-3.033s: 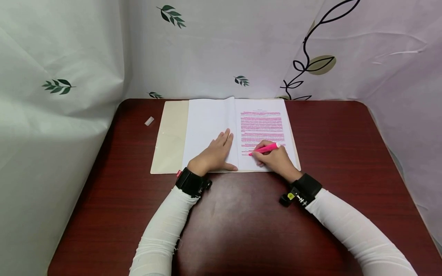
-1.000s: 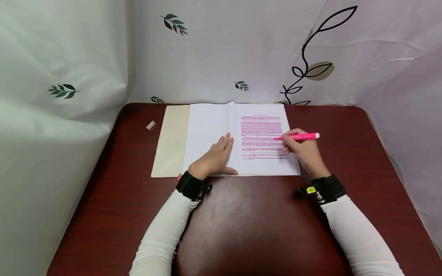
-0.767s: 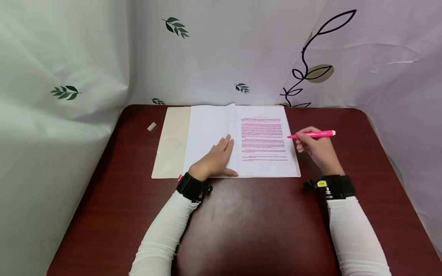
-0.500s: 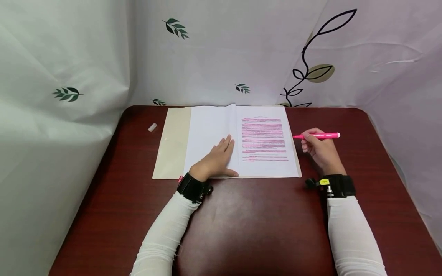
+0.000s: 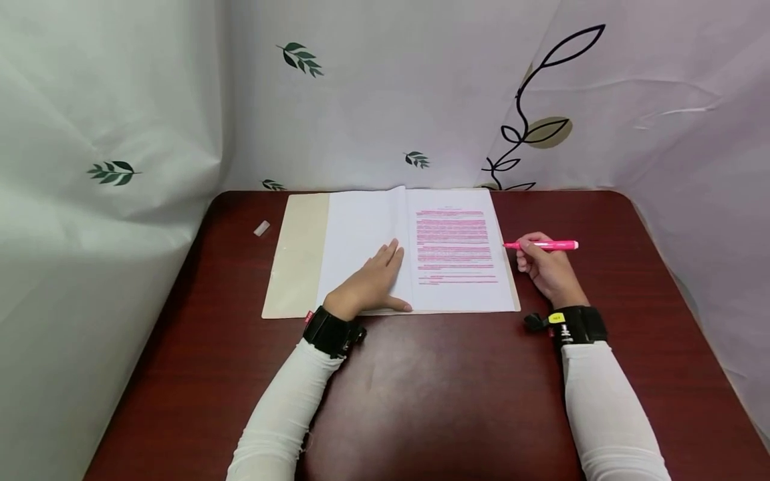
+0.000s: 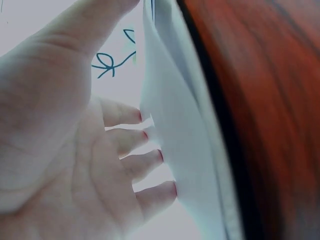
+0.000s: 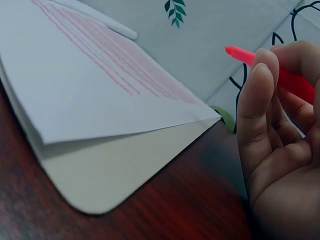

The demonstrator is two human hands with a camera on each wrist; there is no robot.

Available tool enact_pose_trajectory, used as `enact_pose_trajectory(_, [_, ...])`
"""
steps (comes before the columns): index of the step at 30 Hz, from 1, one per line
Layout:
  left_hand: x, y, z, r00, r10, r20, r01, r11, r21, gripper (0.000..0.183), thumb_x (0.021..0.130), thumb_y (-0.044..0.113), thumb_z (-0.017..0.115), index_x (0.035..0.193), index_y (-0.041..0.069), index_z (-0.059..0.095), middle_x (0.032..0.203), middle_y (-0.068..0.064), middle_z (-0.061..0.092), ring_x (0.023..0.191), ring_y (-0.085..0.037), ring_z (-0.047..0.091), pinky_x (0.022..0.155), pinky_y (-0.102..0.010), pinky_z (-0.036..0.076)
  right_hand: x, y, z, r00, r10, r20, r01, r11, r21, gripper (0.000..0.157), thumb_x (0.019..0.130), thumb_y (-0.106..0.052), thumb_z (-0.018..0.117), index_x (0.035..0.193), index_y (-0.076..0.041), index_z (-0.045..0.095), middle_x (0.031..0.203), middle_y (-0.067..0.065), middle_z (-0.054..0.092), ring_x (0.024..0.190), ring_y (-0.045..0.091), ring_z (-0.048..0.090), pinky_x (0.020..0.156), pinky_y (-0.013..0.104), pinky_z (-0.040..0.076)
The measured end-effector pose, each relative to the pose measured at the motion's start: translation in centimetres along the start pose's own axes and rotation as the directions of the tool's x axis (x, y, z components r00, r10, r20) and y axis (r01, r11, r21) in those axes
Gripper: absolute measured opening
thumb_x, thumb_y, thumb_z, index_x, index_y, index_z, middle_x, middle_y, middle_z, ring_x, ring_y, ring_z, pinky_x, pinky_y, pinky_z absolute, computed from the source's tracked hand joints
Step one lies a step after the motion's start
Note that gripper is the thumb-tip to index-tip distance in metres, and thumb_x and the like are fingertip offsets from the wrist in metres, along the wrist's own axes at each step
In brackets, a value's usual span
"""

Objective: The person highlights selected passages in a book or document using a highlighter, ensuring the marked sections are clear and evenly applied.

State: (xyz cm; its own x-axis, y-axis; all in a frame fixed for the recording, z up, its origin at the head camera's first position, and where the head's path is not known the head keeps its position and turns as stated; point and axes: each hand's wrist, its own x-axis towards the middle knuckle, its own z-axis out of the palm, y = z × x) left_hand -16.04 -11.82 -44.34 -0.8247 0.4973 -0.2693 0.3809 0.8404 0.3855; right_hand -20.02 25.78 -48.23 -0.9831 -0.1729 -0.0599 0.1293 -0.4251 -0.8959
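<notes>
My left hand (image 5: 368, 284) rests with spread fingers on the blank left page (image 5: 361, 224) of an open booklet, its thumb along the lower edge near the fold. In the left wrist view, the fingertips (image 6: 170, 190) touch the white paper (image 6: 175, 120). On the right page (image 5: 457, 300), printed text is covered in pink lines. My right hand (image 5: 552, 272) pinches a pink highlighter (image 5: 556, 245) between thumb and fingers, just right of the booklet. The highlighter's tip (image 7: 229, 50) is uncapped and points left, off the paper in the right wrist view.
A cream cover (image 5: 299, 257) extends left from under the pages. A small white block (image 5: 261, 228) lies left of it on the dark red table (image 5: 445, 381). White leaf-patterned cloth (image 5: 355, 100) hangs behind the table and along both sides.
My right hand has lifted away from the lower text and moved right, past the page's edge, with the highlighter still gripped. My left hand has stayed on the left page.
</notes>
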Motion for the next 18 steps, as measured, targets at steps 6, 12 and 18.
enact_pose_trajectory(6, [-0.18, -0.56, 0.01, 0.998, 0.041, -0.038, -0.041, 0.999, -0.002, 0.126, 0.078, 0.058, 0.085, 0.164, -0.002, 0.014, 0.173, -0.02, 0.005, 0.161, -0.035, 0.01, 0.128, -0.048, 0.021, 0.13, 0.12, -0.08, 1.0, 0.01, 0.008, -0.01, 1.0, 0.009, 0.014, 0.105, -0.004, 0.057, 0.096, -0.007, 0.068, 0.075, 0.003, 0.068, 0.062, 0.01, 0.063, 0.055, 0.019, 0.055])
enact_pose_trajectory(12, [-0.13, -0.86, -0.01, 0.994, 0.065, -0.089, -0.07, 0.996, -0.056, 0.12, 0.079, 0.055, 0.085, 0.163, -0.002, 0.022, 0.172, -0.021, 0.012, 0.16, -0.033, 0.016, 0.128, -0.041, 0.022, 0.08, 0.18, -0.11, 1.0, 0.011, 0.006, -0.011, 1.0, -0.014, 0.015, 0.105, -0.005, 0.056, 0.096, -0.007, 0.068, 0.074, 0.002, 0.068, 0.061, 0.009, 0.062, 0.056, 0.018, 0.054])
enact_pose_trajectory(18, [-0.22, -0.89, -0.36, 0.984, 0.042, -0.174, -0.059, 0.994, -0.09, 0.101, 0.09, 0.047, 0.078, 0.162, -0.002, 0.026, 0.17, -0.024, 0.019, 0.159, -0.032, 0.02, 0.127, -0.043, 0.026, 0.16, 0.19, 0.02, 1.0, 0.013, 0.006, -0.012, 1.0, -0.023, 0.016, 0.105, -0.005, 0.056, 0.095, -0.008, 0.068, 0.073, 0.002, 0.067, 0.06, 0.008, 0.061, 0.055, 0.017, 0.054])
